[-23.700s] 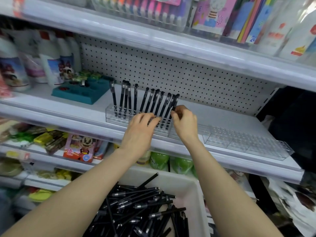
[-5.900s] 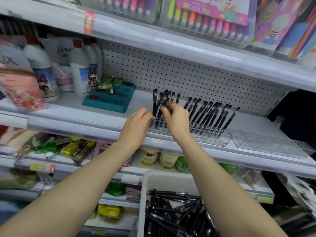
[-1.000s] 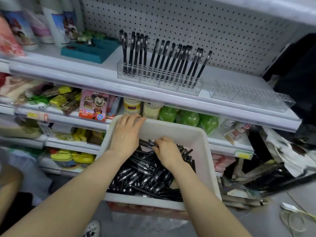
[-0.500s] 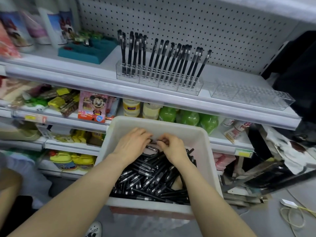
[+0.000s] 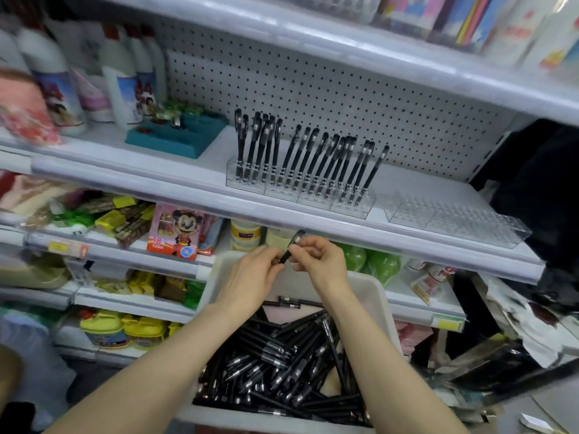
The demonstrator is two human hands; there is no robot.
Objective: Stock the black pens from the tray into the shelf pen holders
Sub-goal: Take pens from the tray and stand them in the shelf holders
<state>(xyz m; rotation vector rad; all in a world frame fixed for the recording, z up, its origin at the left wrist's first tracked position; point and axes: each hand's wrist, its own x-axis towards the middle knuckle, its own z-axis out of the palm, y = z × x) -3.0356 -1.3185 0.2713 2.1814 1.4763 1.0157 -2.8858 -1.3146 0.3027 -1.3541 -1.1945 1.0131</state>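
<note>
A white tray point(image 5: 380, 296) below me holds a heap of several black pens point(image 5: 282, 364). Above its far rim, my left hand point(image 5: 250, 280) and my right hand point(image 5: 319, 264) both pinch one black pen point(image 5: 289, 248), tilted with its top up and to the right. On the shelf above, clear pen holders point(image 5: 297, 189) carry several upright black pens point(image 5: 313, 158). Further clear holders point(image 5: 454, 217) to the right stand empty.
A teal display block point(image 5: 175, 137) and white bottles point(image 5: 125, 86) stand left of the holders. The shelf's front rail point(image 5: 282, 211) runs just above my hands. Lower shelves hold a Minnie Mouse box point(image 5: 177, 233), green items point(image 5: 382, 266) and jars. Clutter fills the floor at right.
Both hands have come up out of the pen heap with one pen pinched between them. The view has tilted upward toward the shelf.
</note>
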